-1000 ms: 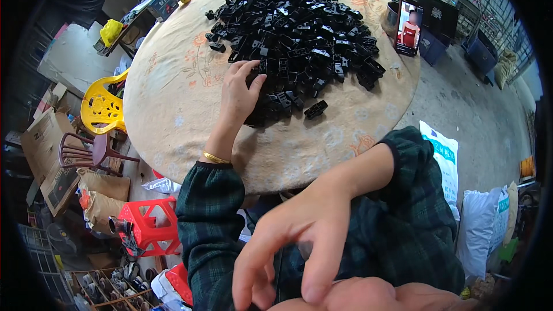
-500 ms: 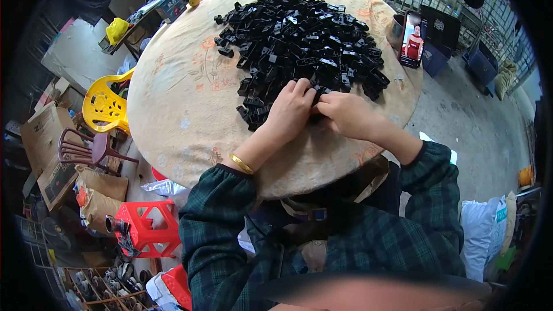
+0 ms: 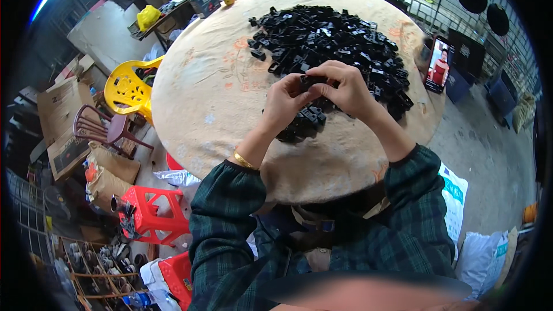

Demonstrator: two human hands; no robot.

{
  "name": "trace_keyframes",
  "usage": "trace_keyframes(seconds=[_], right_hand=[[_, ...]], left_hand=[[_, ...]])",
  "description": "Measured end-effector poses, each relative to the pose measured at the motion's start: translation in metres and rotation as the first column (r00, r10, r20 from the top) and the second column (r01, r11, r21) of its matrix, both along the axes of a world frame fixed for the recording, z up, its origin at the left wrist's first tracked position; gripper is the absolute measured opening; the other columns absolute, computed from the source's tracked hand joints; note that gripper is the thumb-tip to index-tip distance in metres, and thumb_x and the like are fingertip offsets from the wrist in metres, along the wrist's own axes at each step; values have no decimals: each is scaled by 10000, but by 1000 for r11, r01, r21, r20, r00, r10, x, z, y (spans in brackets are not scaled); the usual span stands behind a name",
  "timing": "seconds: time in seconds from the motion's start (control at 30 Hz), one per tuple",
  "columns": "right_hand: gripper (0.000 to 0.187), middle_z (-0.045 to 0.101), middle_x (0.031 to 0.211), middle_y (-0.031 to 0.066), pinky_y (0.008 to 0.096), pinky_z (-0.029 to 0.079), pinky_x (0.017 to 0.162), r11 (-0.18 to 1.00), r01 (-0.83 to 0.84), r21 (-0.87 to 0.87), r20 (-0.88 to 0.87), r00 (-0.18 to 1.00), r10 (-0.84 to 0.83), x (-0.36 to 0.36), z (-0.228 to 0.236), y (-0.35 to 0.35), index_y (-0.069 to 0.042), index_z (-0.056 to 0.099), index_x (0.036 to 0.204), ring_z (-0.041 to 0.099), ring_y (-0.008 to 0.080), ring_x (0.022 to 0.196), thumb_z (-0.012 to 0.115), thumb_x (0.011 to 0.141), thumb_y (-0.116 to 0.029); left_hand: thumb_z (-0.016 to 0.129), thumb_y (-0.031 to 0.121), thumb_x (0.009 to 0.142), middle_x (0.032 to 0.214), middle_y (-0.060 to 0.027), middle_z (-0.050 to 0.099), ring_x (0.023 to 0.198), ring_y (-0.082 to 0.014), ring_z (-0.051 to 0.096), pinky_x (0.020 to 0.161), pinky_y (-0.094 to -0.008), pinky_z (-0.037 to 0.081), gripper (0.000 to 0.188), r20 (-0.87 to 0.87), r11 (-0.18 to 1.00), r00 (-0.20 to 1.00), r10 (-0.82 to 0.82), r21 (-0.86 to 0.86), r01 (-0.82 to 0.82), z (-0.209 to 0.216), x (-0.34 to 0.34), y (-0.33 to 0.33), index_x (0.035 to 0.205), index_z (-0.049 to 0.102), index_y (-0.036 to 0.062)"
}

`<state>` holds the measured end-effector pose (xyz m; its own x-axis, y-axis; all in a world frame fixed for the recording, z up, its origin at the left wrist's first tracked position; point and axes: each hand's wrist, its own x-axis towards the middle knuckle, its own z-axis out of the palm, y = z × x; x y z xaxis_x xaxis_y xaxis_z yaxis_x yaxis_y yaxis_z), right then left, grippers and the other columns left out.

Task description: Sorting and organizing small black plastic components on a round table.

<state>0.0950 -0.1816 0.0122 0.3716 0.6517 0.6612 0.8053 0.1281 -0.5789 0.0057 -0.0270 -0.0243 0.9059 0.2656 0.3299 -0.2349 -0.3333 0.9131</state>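
My left hand [image 3: 283, 102] and my right hand [image 3: 348, 88] meet over the near side of a heap of small black plastic parts [image 3: 334, 37]. Between the fingertips of both hands is one small black plastic part [image 3: 313, 80], raised above the heap. Its exact shape is partly covered by the fingers. Both hands are closed on it, thumbs toward each other. Below my hands, several more black parts [image 3: 311, 118] lie close to my side of the round table [image 3: 201, 92], which has a cream patterned cloth. A gold bracelet circles my left wrist.
A phone [image 3: 439, 64] with a lit screen stands at the table's right edge. On the left are a yellow chair [image 3: 128, 89], a purple-brown chair [image 3: 106, 128] and a red stool [image 3: 155, 213]. White sacks [image 3: 483, 262] stand on the floor at the right.
Both hands have lifted off the near part of the heap and moved away from my body, with a black plastic part now visible between them. The whole view has shifted slightly.
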Motion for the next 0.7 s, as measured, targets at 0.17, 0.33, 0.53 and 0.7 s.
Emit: trace_keyframes(seconds=[0.17, 0.33, 0.53, 0.7], right_hand=[[248, 629, 890, 115, 292, 496, 678, 997, -12, 79, 99, 995, 4, 2, -11, 4, 4, 645, 1018, 617, 209, 774, 627, 772, 32], [259, 630, 890, 140, 309, 498, 691, 990, 131, 49, 197, 971, -138, 1, -13, 0, 17, 639, 1014, 609, 269, 801, 627, 756, 30], [269, 640, 896, 123, 312, 501, 690, 984, 142, 105, 342, 924, -170, -2, -14, -1, -8, 656, 971, 608, 263, 803, 660, 704, 21], [277, 641, 897, 71, 305, 506, 683, 977, 111, 182, 326, 931, -166, -5, -19, 7, -42, 665, 960, 607, 231, 811, 682, 686, -2]], left_hand=[[622, 2, 832, 910, -74, 644, 820, -138, 635, 738, -250, 543, 287, 90, 873, 979, -181, -443, 202, 0, -1, 4, 1111, 561, -26], [605, 18, 851, 964, -94, 629, 854, -167, 638, 775, -290, 550, 358, 66, 808, 983, -171, -562, 178, -3, 1, 1, 1196, 516, -12], [605, 54, 866, 987, -92, 612, 837, -143, 634, 772, -274, 553, 340, 97, 727, 985, -140, -666, 169, -1, -1, -11, 1182, 511, -26], [584, 69, 885, 977, -81, 609, 855, -128, 618, 763, -253, 541, 298, 43, 757, 987, -154, -638, 145, 11, -6, -9, 1156, 520, -38]])
